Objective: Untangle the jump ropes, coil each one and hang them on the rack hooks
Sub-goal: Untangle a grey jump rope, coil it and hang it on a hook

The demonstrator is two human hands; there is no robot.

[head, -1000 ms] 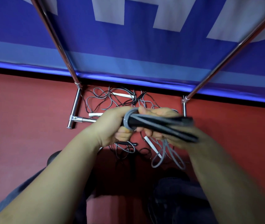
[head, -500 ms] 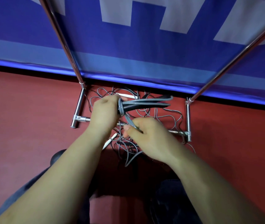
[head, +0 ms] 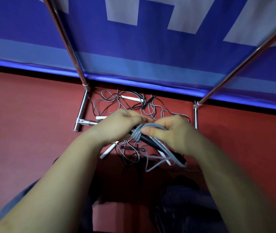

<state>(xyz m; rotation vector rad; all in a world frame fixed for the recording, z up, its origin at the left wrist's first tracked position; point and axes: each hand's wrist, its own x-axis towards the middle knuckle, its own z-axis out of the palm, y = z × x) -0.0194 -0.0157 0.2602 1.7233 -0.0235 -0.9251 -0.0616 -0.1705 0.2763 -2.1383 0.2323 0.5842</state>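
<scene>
A grey jump rope with black handles is bundled between my hands, its cord wound several times around the handles. My left hand grips the upper end of the bundle. My right hand holds the grey cord at the wraps, thumb pressed on it. The handles slant down to the right, and loose grey loops hang below them. Underneath, a tangle of grey and black ropes with white and black handles lies on the red floor.
The chrome rack's base frames the tangle, with a second foot at the right. Two slanted chrome poles rise in front of a blue and white banner. My legs and dark shoes show at the bottom.
The bundle has tipped from pointing right to slanting down-right. My right hand came up from below onto the wraps, and more grey cord now lies around the handles.
</scene>
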